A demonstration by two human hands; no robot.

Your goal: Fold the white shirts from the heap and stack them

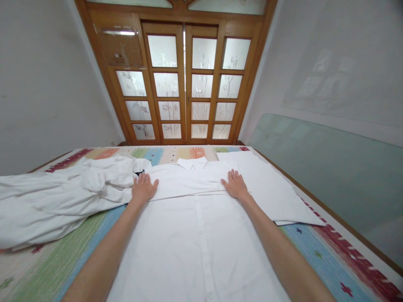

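Note:
A white button-up shirt lies flat in front of me, its collar at the far end and its button strip running toward me. A sleeve is laid straight across the chest below the collar. My left hand rests flat with fingers apart on the left end of this folded band. On the right end, my right hand lies palm down, fingers spread. Neither hand grips the cloth. The shirt's near end runs out of view below.
A crumpled white garment lies at the left, close to my left hand. Flat folded white cloth lies at the right. Under everything is a striped, patterned bed cover. A pale green headboard-like panel stands at the right; wooden glazed doors are beyond.

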